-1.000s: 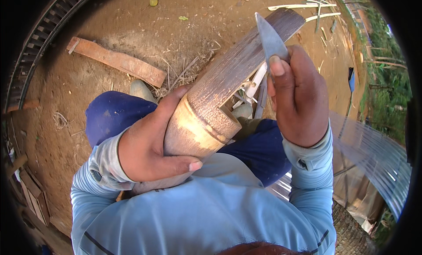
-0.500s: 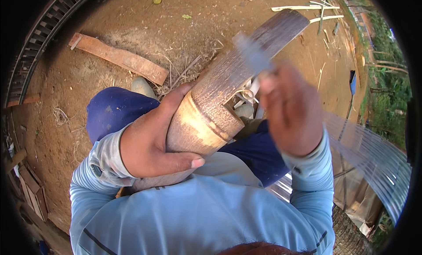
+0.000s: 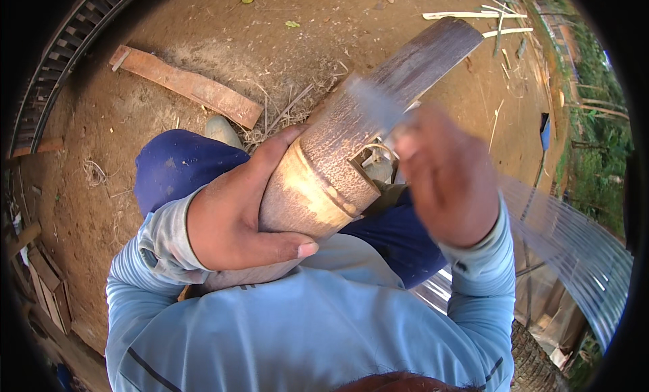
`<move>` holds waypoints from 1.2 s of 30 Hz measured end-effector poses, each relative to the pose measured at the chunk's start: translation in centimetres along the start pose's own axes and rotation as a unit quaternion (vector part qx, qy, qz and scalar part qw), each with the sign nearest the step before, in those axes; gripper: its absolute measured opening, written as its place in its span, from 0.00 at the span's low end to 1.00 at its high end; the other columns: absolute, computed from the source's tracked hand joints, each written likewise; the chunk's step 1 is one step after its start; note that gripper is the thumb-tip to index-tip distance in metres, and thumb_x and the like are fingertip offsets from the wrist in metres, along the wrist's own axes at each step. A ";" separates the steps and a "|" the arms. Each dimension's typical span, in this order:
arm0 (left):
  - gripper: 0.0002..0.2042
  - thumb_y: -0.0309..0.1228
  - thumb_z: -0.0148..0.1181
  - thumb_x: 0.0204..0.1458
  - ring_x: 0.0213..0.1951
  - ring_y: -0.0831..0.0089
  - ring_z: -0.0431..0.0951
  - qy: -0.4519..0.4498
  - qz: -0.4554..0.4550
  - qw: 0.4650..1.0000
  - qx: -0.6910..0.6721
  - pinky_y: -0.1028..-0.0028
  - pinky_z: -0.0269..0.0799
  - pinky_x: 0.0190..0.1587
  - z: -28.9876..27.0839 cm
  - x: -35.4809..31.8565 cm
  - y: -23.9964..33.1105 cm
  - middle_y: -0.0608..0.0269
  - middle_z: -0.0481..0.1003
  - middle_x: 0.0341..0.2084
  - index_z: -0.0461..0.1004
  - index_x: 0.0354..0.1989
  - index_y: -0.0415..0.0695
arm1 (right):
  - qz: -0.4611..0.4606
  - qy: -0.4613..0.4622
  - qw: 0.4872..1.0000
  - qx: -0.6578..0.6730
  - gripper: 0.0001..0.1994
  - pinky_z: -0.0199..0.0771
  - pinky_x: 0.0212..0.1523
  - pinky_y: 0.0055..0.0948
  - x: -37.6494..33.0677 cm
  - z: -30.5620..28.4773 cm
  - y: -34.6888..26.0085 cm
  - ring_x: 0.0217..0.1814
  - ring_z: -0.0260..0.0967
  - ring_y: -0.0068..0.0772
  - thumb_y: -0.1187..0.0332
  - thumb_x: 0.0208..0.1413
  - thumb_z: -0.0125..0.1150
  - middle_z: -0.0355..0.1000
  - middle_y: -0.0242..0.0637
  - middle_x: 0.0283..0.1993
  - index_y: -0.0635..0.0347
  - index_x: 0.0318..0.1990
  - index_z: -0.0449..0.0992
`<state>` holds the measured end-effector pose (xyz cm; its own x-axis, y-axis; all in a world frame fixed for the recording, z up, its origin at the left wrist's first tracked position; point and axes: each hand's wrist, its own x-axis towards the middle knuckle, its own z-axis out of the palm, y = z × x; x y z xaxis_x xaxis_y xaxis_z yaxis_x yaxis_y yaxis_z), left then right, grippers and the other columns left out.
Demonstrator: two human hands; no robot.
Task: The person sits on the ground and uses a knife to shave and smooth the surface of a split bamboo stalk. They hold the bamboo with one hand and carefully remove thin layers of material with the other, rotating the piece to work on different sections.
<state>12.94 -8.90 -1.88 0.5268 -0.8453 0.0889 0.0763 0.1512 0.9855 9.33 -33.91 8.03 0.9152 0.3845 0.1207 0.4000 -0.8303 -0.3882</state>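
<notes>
A thick bamboo section (image 3: 311, 189) slants from my lap toward the far right, one pale node ring round it and a long cut-out in its right side beyond the ring. My left hand (image 3: 233, 219) is closed round its near part, thumb across the top and fingers hidden beneath. In my right hand (image 3: 449, 179), blurred by motion, is a knife; its pale blade (image 3: 375, 106) lies over the bamboo beyond the ring. The knife's handle is hidden in my fist. A thin curled shaving (image 3: 378, 148) shows at the cut-out's edge.
On the dirt ahead lies a reddish-brown board (image 3: 186, 86). Split bamboo strips (image 3: 473, 15) are scattered at the far right. A clear corrugated sheet (image 3: 574, 236) stands to the right, and a dark slatted frame (image 3: 74, 37) curves along the far left. My knees flank the bamboo.
My right hand has shifted slightly nearer, with the knife blade moving left and nearer along the bamboo. The curl at the cut-out looks different. My left hand keeps its hold.
</notes>
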 end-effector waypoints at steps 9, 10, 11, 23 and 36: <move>0.52 0.31 0.72 0.49 0.63 0.60 0.68 -0.006 -0.001 1.000 0.016 0.66 0.60 0.66 -0.1 -0.2 0.2 0.42 0.67 0.61 0.37 0.72 0.29 | 0.015 0.021 0.999 0.043 0.08 0.70 0.26 0.38 -0.3 0.5 -0.1 0.22 0.72 0.49 0.68 0.66 0.53 0.67 0.45 0.21 0.64 0.41 0.71; 0.52 0.30 0.72 0.49 0.63 0.60 0.68 -0.001 0.005 1.000 0.012 0.66 0.60 0.66 0.0 -0.2 0.0 0.42 0.67 0.61 0.37 0.72 0.29 | 0.010 0.013 0.999 0.041 0.08 0.70 0.26 0.38 -0.4 0.6 -0.3 0.22 0.72 0.49 0.68 0.67 0.52 0.67 0.44 0.21 0.64 0.40 0.71; 0.52 0.30 0.72 0.49 0.63 0.60 0.68 0.002 0.001 1.000 0.008 0.66 0.60 0.66 0.0 -0.3 0.0 0.42 0.67 0.61 0.37 0.72 0.29 | 0.005 0.010 0.999 0.040 0.08 0.70 0.26 0.38 -0.4 0.7 -0.4 0.22 0.72 0.49 0.68 0.67 0.52 0.67 0.44 0.21 0.64 0.40 0.71; 0.55 0.31 0.74 0.47 0.68 0.61 0.62 -0.002 -0.050 0.998 -0.036 0.65 0.53 0.70 0.0 -0.5 0.2 0.45 0.62 0.66 0.36 0.74 0.31 | 0.027 0.001 0.999 0.026 0.04 0.71 0.22 0.37 0.0 0.0 -0.5 0.23 0.72 0.45 0.71 0.64 0.57 0.68 0.43 0.22 0.61 0.39 0.71; 0.56 0.34 0.76 0.44 0.70 0.61 0.58 -0.014 -0.052 0.998 -0.037 0.65 0.49 0.71 -0.5 0.2 0.6 0.47 0.59 0.67 0.37 0.74 0.30 | 0.243 0.189 0.843 0.440 0.12 0.61 0.27 0.16 -2.2 1.6 1.2 0.23 0.61 0.15 0.63 0.72 0.48 0.71 0.31 0.30 0.64 0.44 0.71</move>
<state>13.53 -8.68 -1.31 0.4893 -0.8721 -0.0091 0.1934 0.0983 0.9762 7.67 -35.11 5.85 0.9772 -0.2100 -0.0308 -0.0669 -0.1669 -0.9837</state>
